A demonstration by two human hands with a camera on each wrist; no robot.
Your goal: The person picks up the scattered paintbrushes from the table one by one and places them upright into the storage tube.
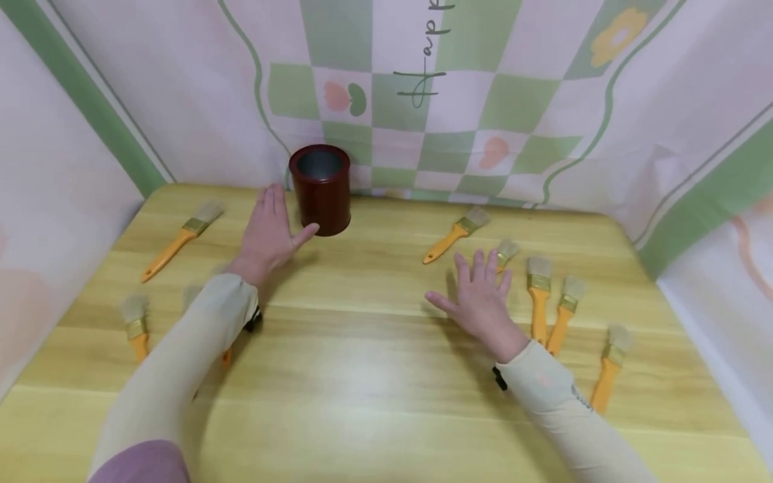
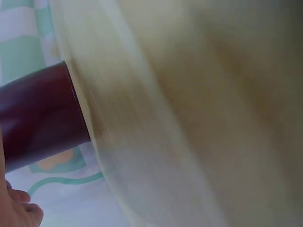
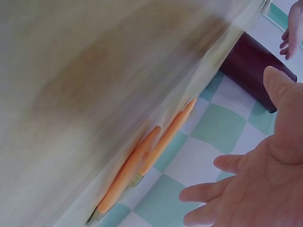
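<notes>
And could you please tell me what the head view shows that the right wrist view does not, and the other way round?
Only the head view shows the left-side brushes, the lettering on the checked backdrop and the inside of the dark red can. Only the right wrist view shows the palm of the right hand. Both show the can, the right hand, the left hand, the wooden table and orange brush handles.

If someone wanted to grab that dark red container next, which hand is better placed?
Probably the left hand: its thumb is spread close beside the container, while the right hand is farther away, near several brushes.
</notes>
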